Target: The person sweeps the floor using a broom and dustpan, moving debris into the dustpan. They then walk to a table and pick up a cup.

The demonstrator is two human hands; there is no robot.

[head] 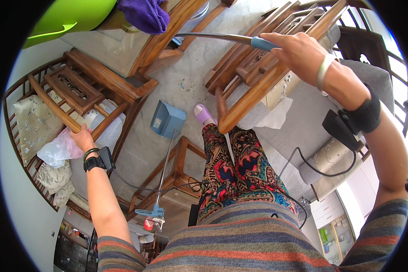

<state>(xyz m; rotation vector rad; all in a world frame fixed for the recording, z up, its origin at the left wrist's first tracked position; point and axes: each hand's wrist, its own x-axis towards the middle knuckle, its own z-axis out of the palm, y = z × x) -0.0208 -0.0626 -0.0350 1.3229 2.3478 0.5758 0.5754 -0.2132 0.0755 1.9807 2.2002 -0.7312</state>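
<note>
My right hand (297, 56) grips the light-blue end of a long metal pole (221, 35). The pole reaches left past the wooden table edge, where its far end is hidden; whether it bears a broom head I cannot tell. My left hand (81, 138) is closed around the front end of a wooden armrest (54, 107), beside a thin white and pink plastic bag (59, 149). On the floor between the chairs stands a blue long-handled dustpan (168, 119), its metal handle (166, 163) rising towards me. Small scattered debris (187, 85) lies beyond the dustpan.
A wooden table (112, 51) at upper left bears a green basin (71, 17) and a purple cloth (146, 15). A carved wooden chair (258, 98) stands close to my right leg. Below the dustpan is a wooden stool (180, 170). Black cables (301, 216) hang by my body.
</note>
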